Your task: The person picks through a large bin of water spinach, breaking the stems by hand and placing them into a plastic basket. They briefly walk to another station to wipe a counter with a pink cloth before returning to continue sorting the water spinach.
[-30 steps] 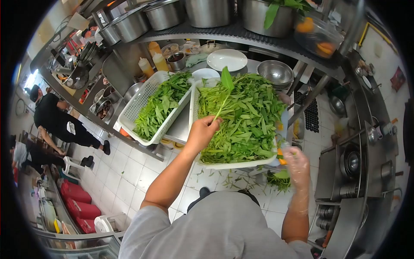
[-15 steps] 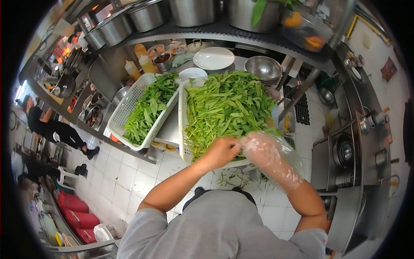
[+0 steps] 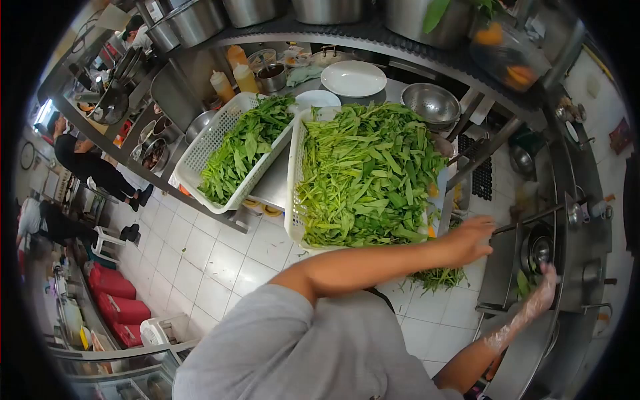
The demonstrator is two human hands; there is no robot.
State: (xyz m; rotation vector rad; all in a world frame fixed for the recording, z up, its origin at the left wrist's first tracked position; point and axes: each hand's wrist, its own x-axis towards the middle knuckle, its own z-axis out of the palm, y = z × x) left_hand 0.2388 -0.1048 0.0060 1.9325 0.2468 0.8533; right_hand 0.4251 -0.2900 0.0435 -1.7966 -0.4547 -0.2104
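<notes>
My bare left hand (image 3: 470,241) reaches to the right, past the corner of the large basket, its fingers stretched out and nothing in them. My right hand (image 3: 541,293), in a clear plastic glove, is farther right beside the steel counter; it is seen edge-on and its fingers are blurred. A green leaf (image 3: 523,285) shows next to that hand. Leafy green stems (image 3: 370,177) fill the large white basket (image 3: 293,200) in front of me. A smaller heap of greens (image 3: 243,150) lies in the narrower white basket (image 3: 193,160) to its left.
A steel colander (image 3: 431,105), a white oval plate (image 3: 353,79) and sauce bottles (image 3: 223,87) stand behind the baskets. Pots (image 3: 253,10) line the overhead shelf. Cut greens (image 3: 437,277) lie low beside the large basket. Another person (image 3: 83,157) stands far left.
Both hands have left the large basket's front edge and swung right, the gloved one farther. They were together at the glove; now they are apart. The view has shifted.
</notes>
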